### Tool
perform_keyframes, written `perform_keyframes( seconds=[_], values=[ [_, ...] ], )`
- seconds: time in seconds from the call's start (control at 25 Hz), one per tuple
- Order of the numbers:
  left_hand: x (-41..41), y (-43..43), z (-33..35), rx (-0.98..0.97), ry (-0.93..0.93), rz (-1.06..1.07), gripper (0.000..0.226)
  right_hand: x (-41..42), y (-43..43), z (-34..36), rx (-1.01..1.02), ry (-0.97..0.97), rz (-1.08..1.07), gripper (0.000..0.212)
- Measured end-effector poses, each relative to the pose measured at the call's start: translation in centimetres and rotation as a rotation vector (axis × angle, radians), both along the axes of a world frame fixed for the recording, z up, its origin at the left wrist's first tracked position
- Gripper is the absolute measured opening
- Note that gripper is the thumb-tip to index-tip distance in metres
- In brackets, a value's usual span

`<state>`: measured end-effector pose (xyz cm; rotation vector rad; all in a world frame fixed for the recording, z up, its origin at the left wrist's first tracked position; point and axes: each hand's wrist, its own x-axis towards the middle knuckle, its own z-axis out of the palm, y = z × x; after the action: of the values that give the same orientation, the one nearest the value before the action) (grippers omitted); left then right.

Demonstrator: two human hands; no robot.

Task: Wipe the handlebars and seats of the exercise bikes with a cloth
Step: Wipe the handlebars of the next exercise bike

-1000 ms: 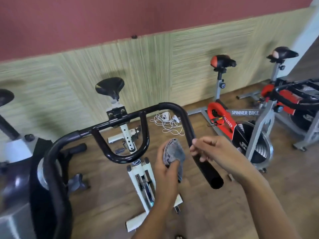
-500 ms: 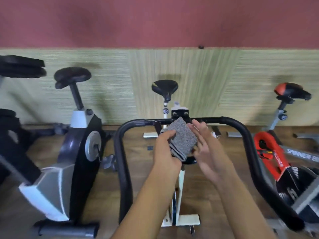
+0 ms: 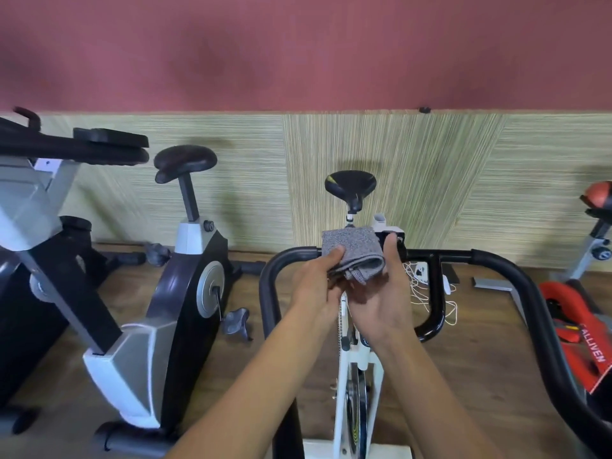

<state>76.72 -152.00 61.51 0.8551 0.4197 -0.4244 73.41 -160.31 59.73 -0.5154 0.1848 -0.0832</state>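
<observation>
A folded grey cloth [image 3: 351,250] is held in front of me between both hands, just over the centre of the white bike's black handlebar [image 3: 496,260]. My left hand [image 3: 317,286] pinches the cloth's left edge with thumb on top. My right hand [image 3: 381,296] cups the cloth from below and from the right, its thumb upright beside it. The white bike's black seat [image 3: 350,184] stands behind the cloth. Its handlebar loops down on both sides of my arms.
A black and grey upright bike [image 3: 172,293] with a dark seat [image 3: 185,162] stands at the left, another machine [image 3: 39,200] beyond it. A red spin bike [image 3: 576,319] is at the right edge. White cables [image 3: 420,286] lie on the wooden floor by the wall.
My view has swung left to face the white bike's handlebar centre. My right hand left the right handlebar grip and came to the cloth, which both hands now hold folded.
</observation>
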Motion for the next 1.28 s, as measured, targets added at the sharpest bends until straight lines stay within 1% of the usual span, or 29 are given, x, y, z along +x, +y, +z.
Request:
perform_keyframes(
  seconds=[0.12,0.16,0.2,0.28,0.32,0.4,0.48,0.56,0.64,0.72,0.76,0.8,0.84,0.88,0.92,0.96,1.0,1.04,1.08,1.12,1.2,1.28],
  values=[
    [0.4,-0.2,-0.1,0.014,-0.052,-0.039,0.003,0.9,-0.6,-0.5,0.013,0.046,0.026,0.08],
    [0.5,-0.2,-0.2,0.025,-0.07,-0.058,0.003,1.3,-0.8,-0.6,0.026,0.062,0.031,0.079],
    [0.7,-0.2,-0.3,0.037,-0.087,-0.068,0.008,1.6,-0.9,-0.4,0.028,0.058,0.041,0.067],
    [1.2,-0.2,-0.7,0.08,-0.116,-0.083,0.025,2.3,-1.2,0.0,-0.001,0.048,0.049,0.025],
    [1.3,-0.3,-0.7,0.117,-0.134,-0.084,0.026,2.5,-1.4,0.2,-0.009,0.045,0.06,0.021],
    [1.7,-0.3,-0.8,0.177,-0.169,-0.035,0.019,2.9,-2.1,0.6,0.008,0.072,0.099,0.029],
    [2.1,-0.1,-0.9,0.167,-0.189,0.003,0.022,3.0,-2.6,1.0,0.033,0.096,0.125,0.031],
    [2.0,-0.1,-1.1,0.197,-0.21,-0.022,0.029,3.1,-2.7,0.9,0.02,0.142,0.151,0.027],
    [1.5,-0.4,-1.2,0.351,-0.253,-0.046,0.035,3.1,-2.6,0.8,0.031,0.171,0.171,0.03],
    [1.7,0.2,-1.0,0.623,-0.355,-0.014,0.039,3.5,-3.3,0.9,0.045,0.163,0.155,0.025],
    [2.3,1.1,-1.0,0.765,-0.448,0.04,0.038,4.0,-3.9,1.0,0.011,0.151,0.117,0.021],
    [3.4,2.3,-1.2,0.899,-0.559,0.111,0.035,4.8,-4.5,0.9,-0.12,0.134,0.067,0.021],
    [4.8,3.7,-1.6,1.041,-0.654,0.16,0.031,5.7,-4.9,0.6,-0.406,0.115,0.014,0.022],
    [6.3,4.9,-2.3,1.199,-0.706,0.149,0.028,6.5,-5.1,0.2,-0.798,0.09,-0.022,0.025],
    [7.7,5.7,-3.0,1.369,-0.707,0.071,0.03,7.2,-4.8,-0.7,-1.213,0.039,-0.034,0.03],
    [8.8,6.0,-3.8,1.514,-0.656,-0.054,0.036,7.8,-4.1,-2.1,-1.6,-0.036,0.016,0.041],
    [9.6,6.0,-4.6,1.601,-0.587,-0.185,0.043,8.1,-3.3,-3.8,-1.912,-0.093,0.134,0.053],
    [10.2,6.0,-5.3,1.625,-0.529,-0.29,0.049,8.1,-2.5,-5.2,-2.155,-0.113,0.24,0.063],
    [10.4,5.9,-5.9,1.625,-0.49,-0.36,0.053,8.1,-1.8,-6.1,-2.31,-0.106,0.282,0.069],
    [10.4,5.9,-6.5,1.625,-0.47,-0.398,0.057,8.2,-1.5,-6.5,-2.384,-0.081,0.288,0.071],
    [10.2,5.9,-7.3,1.654,-0.442,-0.435,0.063,8.9,-1.7,-6.0,-2.424,-0.053,0.267,0.064],
    [10.3,5.9,-7.4,1.697,-0.429,-0.442,0.065,9.5,-1.9,-6.0,-2.431,-0.075,0.177,0.054]
  ],
)
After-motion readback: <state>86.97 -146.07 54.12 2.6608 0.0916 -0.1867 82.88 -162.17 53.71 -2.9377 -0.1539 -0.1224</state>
